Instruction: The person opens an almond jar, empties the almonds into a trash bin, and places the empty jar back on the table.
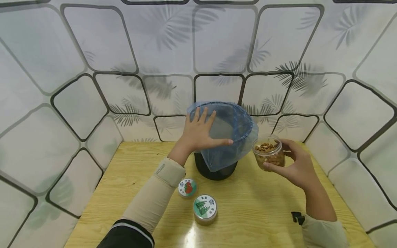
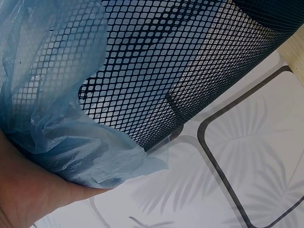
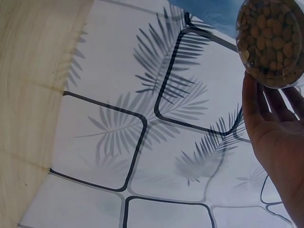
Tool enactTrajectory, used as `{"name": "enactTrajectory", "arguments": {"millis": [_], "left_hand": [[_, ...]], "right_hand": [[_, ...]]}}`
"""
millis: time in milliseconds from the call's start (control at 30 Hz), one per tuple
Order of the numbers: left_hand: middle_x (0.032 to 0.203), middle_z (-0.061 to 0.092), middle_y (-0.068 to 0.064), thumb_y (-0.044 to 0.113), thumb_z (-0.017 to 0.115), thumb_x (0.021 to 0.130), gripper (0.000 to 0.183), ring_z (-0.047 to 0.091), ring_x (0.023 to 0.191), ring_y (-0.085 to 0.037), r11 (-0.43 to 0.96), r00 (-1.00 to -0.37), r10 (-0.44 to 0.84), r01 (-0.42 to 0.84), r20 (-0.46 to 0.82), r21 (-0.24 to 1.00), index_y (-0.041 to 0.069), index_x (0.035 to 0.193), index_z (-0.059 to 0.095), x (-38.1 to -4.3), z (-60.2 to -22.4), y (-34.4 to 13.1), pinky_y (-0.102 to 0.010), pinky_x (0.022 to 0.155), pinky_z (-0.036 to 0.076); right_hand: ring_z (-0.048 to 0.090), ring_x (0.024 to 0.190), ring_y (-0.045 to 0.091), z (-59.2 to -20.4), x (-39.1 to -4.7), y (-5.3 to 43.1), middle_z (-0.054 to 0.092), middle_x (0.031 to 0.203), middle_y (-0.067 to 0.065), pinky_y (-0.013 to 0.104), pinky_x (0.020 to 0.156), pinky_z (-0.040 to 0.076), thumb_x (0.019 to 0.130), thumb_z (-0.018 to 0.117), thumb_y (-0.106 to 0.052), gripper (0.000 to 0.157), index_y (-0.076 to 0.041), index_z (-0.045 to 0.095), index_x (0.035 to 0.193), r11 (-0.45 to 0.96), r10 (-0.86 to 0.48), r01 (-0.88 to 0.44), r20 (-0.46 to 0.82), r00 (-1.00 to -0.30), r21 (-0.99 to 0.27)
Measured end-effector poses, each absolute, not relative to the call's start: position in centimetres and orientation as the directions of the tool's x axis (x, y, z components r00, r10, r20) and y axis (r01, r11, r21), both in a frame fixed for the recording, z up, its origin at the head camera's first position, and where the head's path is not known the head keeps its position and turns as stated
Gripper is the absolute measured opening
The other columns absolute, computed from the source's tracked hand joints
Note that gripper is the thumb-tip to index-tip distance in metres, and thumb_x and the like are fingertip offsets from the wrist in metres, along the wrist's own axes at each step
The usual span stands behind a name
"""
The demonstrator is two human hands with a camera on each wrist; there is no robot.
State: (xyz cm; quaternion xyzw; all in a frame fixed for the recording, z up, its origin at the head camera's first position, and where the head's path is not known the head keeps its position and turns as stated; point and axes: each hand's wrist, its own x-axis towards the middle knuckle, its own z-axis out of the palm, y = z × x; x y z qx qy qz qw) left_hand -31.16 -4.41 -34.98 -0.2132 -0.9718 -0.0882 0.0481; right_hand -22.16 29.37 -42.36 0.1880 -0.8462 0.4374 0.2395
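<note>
My left hand (image 1: pixel 200 132), its fingers spread straight, lies against the near left rim of a bin lined with a blue plastic bag (image 1: pixel 220 155). The left wrist view shows the bin's black mesh wall (image 2: pixel 156 61) with the bag draped over it, close to that hand. At the right, my right hand (image 1: pixel 296 163) grips a clear jar (image 1: pixel 270 156) of brown nuts (image 3: pixel 268 38) from the side. The jar is lidless, slightly tilted and raised beside the bag's right edge. Its base faces the right wrist camera.
Two closed round containers stand on the wooden table (image 1: pixel 257 213) near the left forearm: one with a tomato label (image 1: pixel 187 188), one with a green vegetable label (image 1: pixel 205 209). Patterned white cloth (image 1: pixel 167 44) rises behind the bin and on both sides.
</note>
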Motion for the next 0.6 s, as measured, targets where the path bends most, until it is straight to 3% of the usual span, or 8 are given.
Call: {"name": "enactTrajectory", "arguments": {"millis": [333, 600], "left_hand": [[0.18, 0.006, -0.014, 0.098, 0.048, 0.08, 0.128, -0.002, 0.166, -0.042, 0.891, -0.9, 0.411, 0.431, 0.146, 0.146, 0.025, 0.173, -0.001, -31.1, -34.7, -4.2, -0.073, 0.129, 0.001], [0.18, 0.005, -0.013, 0.1, 0.047, 0.079, 0.128, -0.002, 0.166, -0.041, 0.895, -0.903, 0.407, 0.424, 0.138, 0.138, 0.028, 0.172, -0.002, -31.3, -35.0, -4.4, -0.073, 0.129, 0.001]], "right_hand": [[0.055, 0.108, -0.013, -40.2, -22.7, 29.2, 0.068, 0.124, 0.011, 0.0, 0.092, 0.042, 0.072, 0.1, -0.011, 0.085, -0.005, 0.06, 0.146, 0.619, -0.022, -0.442, 0.548, -0.836, -0.65], [0.049, 0.107, -0.014, -38.2, -23.2, 28.8, 0.069, 0.124, 0.014, 0.005, 0.091, 0.04, 0.074, 0.1, -0.023, 0.085, -0.007, 0.06, 0.147, 0.673, -0.012, -0.394, 0.523, -0.852, -0.627]]}}
